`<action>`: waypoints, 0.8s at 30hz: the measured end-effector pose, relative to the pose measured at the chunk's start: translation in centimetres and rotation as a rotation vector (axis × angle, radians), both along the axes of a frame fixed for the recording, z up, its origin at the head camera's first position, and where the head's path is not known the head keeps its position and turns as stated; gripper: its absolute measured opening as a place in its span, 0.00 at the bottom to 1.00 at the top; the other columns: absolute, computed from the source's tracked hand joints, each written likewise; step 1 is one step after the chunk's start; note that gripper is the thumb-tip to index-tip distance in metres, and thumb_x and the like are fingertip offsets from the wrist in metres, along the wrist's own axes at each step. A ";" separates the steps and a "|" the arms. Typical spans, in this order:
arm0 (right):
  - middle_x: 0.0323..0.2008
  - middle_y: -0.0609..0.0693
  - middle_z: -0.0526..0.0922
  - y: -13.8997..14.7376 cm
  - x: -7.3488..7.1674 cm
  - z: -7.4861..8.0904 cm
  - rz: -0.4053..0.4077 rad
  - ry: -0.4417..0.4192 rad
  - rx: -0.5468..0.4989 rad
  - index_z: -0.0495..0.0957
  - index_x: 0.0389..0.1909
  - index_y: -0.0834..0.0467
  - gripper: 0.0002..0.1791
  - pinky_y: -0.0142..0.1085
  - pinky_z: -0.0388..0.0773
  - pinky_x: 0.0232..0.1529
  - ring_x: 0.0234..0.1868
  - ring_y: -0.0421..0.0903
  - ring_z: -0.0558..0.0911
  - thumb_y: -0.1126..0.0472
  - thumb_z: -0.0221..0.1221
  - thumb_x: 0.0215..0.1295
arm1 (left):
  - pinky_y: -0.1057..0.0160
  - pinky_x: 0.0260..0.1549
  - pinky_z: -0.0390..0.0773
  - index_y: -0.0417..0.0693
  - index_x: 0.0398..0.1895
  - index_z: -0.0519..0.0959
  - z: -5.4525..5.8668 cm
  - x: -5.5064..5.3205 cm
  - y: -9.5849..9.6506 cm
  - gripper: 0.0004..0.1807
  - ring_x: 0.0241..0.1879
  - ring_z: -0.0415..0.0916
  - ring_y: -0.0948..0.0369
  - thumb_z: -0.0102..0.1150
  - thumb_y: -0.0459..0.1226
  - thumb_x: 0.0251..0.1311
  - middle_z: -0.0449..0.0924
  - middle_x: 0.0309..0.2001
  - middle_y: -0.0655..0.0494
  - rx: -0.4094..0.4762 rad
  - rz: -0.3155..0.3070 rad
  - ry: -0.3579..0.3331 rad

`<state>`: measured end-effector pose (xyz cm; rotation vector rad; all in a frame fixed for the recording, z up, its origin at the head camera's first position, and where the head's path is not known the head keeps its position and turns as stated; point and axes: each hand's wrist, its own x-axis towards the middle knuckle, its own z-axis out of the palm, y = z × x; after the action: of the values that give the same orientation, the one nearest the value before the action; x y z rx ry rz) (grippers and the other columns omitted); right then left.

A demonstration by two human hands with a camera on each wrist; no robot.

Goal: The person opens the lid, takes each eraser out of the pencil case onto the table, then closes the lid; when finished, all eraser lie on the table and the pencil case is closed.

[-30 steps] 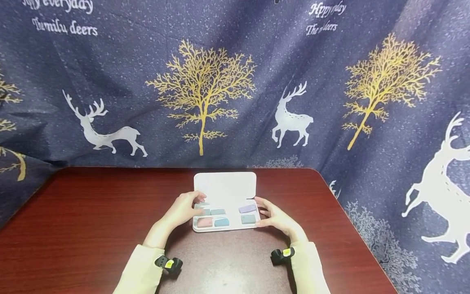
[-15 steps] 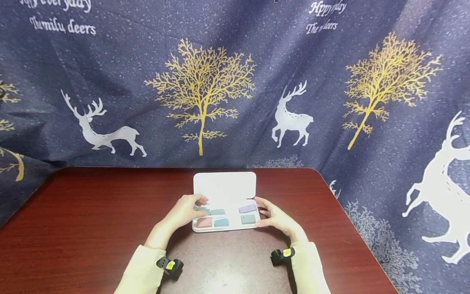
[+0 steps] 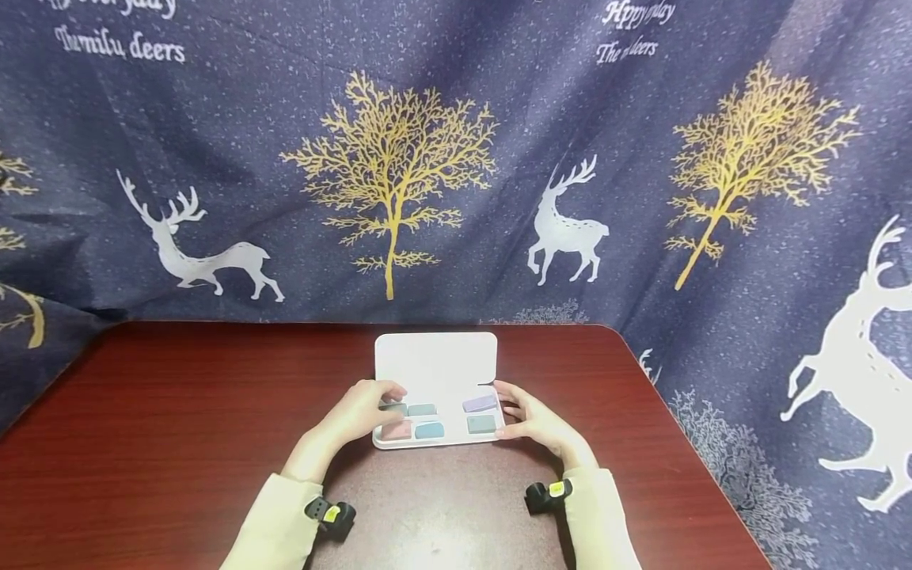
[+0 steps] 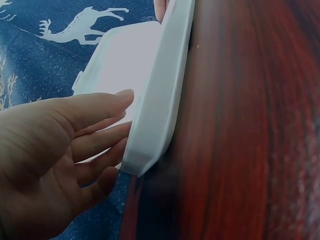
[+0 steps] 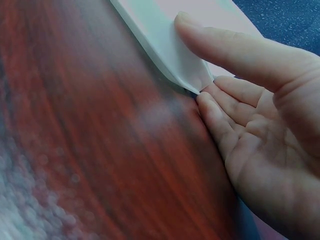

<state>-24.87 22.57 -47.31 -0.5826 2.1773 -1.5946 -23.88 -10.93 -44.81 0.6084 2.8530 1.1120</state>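
A white case [image 3: 436, 360] lies open on the desk [image 3: 178, 427], coloured blocks [image 3: 430, 431] inside. The left hand [image 3: 359, 412] has its fingers loosely bent, well apart from the thumb, at the left end; whether they touch a block is hard to tell. The right hand [image 3: 530, 417] grips the right end.

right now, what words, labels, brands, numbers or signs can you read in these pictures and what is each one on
"milu deers": dark blue cloth, upper left of head view; the word before it is distorted.
Line above that: cut off by picture edge, not fully readable.
"Hppy ... day": cloth, upper right, broken by a fold.
"The ... deers": just below, likewise broken.
Yellow labels on both wrists: too small to read.
White case: no readable text.
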 end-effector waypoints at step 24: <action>0.72 0.70 0.55 -0.1 -0.1 0.1 0.006 -0.005 -0.004 0.49 0.73 0.71 0.49 0.57 0.59 0.69 0.70 0.70 0.60 0.68 0.68 0.55 | 0.50 0.53 0.78 0.40 0.49 0.83 -0.3 0.2 0.4 0.18 0.49 0.82 0.51 0.68 0.31 0.52 0.86 0.45 0.48 -0.035 -0.014 -0.007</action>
<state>-24.94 22.51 -47.23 -0.5860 2.1671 -1.5963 -23.63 -10.52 -45.14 0.6207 2.8514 1.0571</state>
